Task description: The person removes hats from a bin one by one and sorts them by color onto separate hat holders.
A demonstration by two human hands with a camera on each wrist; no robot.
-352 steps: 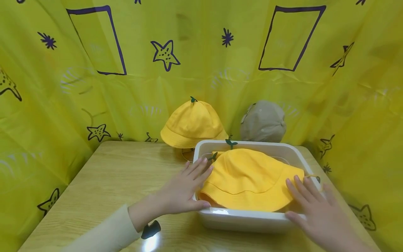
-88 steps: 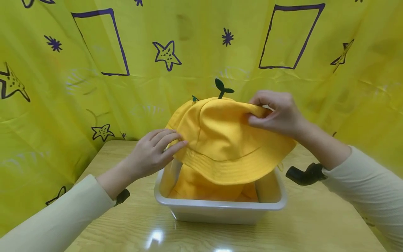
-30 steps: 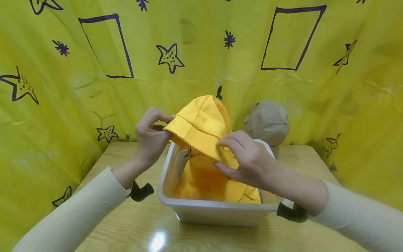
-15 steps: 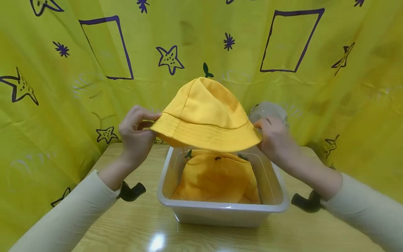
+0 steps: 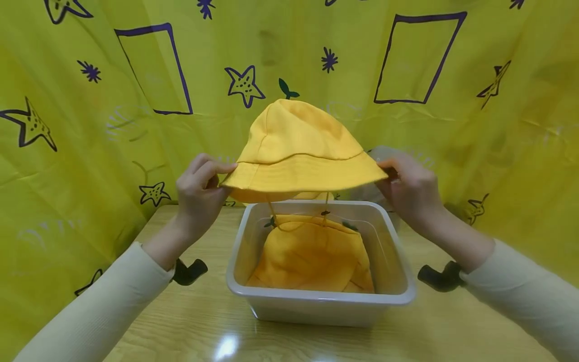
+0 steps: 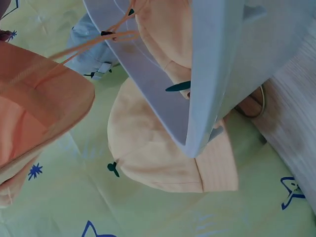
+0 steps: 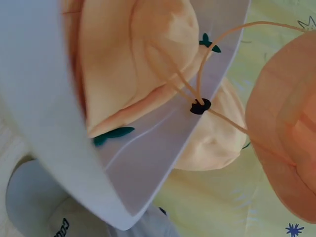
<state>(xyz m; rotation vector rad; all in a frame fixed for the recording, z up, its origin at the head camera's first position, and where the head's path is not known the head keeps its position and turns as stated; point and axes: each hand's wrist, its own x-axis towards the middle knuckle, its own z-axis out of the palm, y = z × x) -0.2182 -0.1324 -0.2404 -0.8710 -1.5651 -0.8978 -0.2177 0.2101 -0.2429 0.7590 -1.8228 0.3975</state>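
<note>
A yellow bucket hat (image 5: 303,151) with a green sprout on top hangs in the air, brim down. My left hand (image 5: 199,193) pinches its brim at the left; my right hand (image 5: 409,193) pinches the brim at the right. Under it dangles a thin chin cord (image 5: 326,201) with a dark toggle (image 7: 200,106). Below stands a white bin (image 5: 321,296), in which more yellow hats (image 5: 312,256) lie. The right wrist view shows the held hat's brim (image 7: 266,123) from beneath. Both hands' fingertips are partly hidden by the brim.
Behind the bin another yellow hat (image 6: 153,148) is mostly covered in the head view. A grey-beige cap (image 5: 382,153) at the back right is partly behind my right hand. Everything rests on a wooden table (image 5: 181,311) before a yellow patterned curtain (image 5: 289,40).
Earlier both hands were at the bin's hats; then one was lifted out and turned, and the bin stands further left. Lately my right hand has gripped the right brim, spreading and raising the hat.
</note>
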